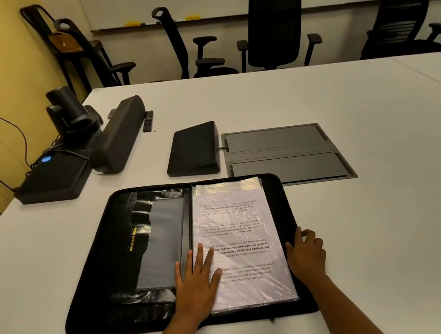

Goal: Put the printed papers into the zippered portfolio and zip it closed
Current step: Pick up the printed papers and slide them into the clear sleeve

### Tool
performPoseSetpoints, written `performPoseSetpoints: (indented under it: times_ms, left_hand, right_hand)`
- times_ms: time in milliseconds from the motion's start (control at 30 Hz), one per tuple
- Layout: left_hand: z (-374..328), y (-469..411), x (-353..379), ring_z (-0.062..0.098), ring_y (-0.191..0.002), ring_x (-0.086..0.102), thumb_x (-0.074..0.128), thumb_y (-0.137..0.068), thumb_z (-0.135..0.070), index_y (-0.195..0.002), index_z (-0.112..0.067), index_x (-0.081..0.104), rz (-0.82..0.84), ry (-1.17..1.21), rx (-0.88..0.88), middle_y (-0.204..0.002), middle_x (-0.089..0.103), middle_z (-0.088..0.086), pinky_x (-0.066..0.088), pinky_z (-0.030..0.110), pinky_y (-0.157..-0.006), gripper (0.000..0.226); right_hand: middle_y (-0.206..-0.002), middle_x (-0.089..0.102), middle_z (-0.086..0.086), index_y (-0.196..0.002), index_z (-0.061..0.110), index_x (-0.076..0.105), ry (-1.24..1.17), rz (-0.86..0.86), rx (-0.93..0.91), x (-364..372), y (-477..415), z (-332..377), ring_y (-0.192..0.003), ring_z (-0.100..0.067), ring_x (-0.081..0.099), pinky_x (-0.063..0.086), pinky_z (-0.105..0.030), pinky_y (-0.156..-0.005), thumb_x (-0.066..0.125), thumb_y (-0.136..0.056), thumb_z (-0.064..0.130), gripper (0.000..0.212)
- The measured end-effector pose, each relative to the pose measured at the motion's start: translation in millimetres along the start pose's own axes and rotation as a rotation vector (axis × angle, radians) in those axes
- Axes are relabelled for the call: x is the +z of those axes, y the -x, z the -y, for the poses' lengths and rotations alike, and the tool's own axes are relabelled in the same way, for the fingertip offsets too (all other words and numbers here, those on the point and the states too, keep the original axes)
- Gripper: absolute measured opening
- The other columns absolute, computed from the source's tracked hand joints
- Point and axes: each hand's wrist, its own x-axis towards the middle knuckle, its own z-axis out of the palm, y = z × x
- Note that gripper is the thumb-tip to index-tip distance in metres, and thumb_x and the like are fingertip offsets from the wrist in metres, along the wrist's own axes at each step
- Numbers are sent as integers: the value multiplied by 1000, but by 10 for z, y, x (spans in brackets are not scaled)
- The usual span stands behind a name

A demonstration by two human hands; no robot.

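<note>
On the left of the white tabletop [367,215] sit a black box with a blue light [53,177] and a long dark speaker [118,137]. In the middle lies the zippered portfolio [94,290], open flat like a book. Its left side has a gray pocket [159,244]. Its right side holds the printed papers [240,239], tucked under a shiny clear sleeve.

The papers look thin, light and bendy, and the sleeve looks slippery. The portfolio looks soft at the edges but stiff in the covers, so I think it is best to lift one cover by its outer edge and fold it over.

The left hand [197,281] is spread open and flat, pressing on the fold and the near left corner of the papers. It grips nothing. The right hand [307,254] has loosely bent fingers resting on the portfolio's right edge, just beside the papers; I cannot tell if it pinches the edge.
</note>
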Motion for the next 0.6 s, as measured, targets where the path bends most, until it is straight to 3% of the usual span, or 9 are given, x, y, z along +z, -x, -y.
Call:
performPoseSetpoints:
  times_ms: [100, 233, 300, 367, 400, 500, 600]
  left_hand:
    - [44, -26, -13, 16, -145, -19, 15, -96, -52, -142, -32, -18, 26, 36, -11, -152, -25, -8, -29, 33, -109, 60]
    - [158, 24, -65, 17, -146, -11, 16, -98, -47, -141, -27, -19, 8, 60, -19, -155, -19, -4, -8, 38, -117, 60]
    - [266, 55, -120, 19, -147, -9, -3, -90, -57, -141, -22, -21, 21, 34, -77, -154, -19, -2, -2, 39, -120, 65]
    - [406, 103, -194, 20, -147, -6, -30, -69, -66, -146, -20, -14, 36, -19, -136, -152, -18, 0, 1, 38, -120, 90]
    - [481, 129, -233, 22, -147, -4, -31, -69, -65, -148, -20, -8, 41, -47, -173, -154, -14, 3, 3, 39, -120, 93]
    - [707, 193, -320, 25, -147, 2, 8, -97, -47, -149, -17, 0, 10, -71, -312, -159, -1, 9, 11, 41, -121, 61]
    - [927, 288, -429, 27, -147, 4, 19, -100, -41, -149, -15, 3, -29, -24, -450, -159, 3, 11, 14, 42, -120, 58]
  right_hand:
    - [-145, 33, -11, -146, 12, 18, 2, -7, -12, -8, 20, -5, -125, -27, 39, 40, -35, -99, 34, -99, 35, 55]
    - [-148, 34, -10, -146, 10, 21, -89, -30, -22, 18, 169, -33, -129, -29, 38, 38, -38, -102, 38, -98, 31, 55]
    - [-149, 33, -10, -146, 10, 23, -118, -37, -34, 34, 253, -63, -131, -29, 36, 36, -38, -104, 39, -98, 29, 54]
    - [-151, 31, -9, -146, 11, 21, -102, -35, -36, 41, 339, -93, -133, -27, 34, 34, -37, -105, 38, -99, 29, 53]
    - [-151, 30, -8, -147, 11, 21, -98, -35, -35, 43, 379, -109, -133, -27, 34, 33, -37, -106, 37, -99, 29, 54]
    - [-152, 28, -7, -147, 12, 19, -85, -31, -31, 48, 477, -146, -134, -26, 32, 33, -36, -106, 36, -99, 30, 54]
    - [-152, 28, -6, -147, 12, 20, -81, -27, -22, 59, 560, -168, -134, -26, 32, 34, -36, -106, 35, -99, 30, 53]
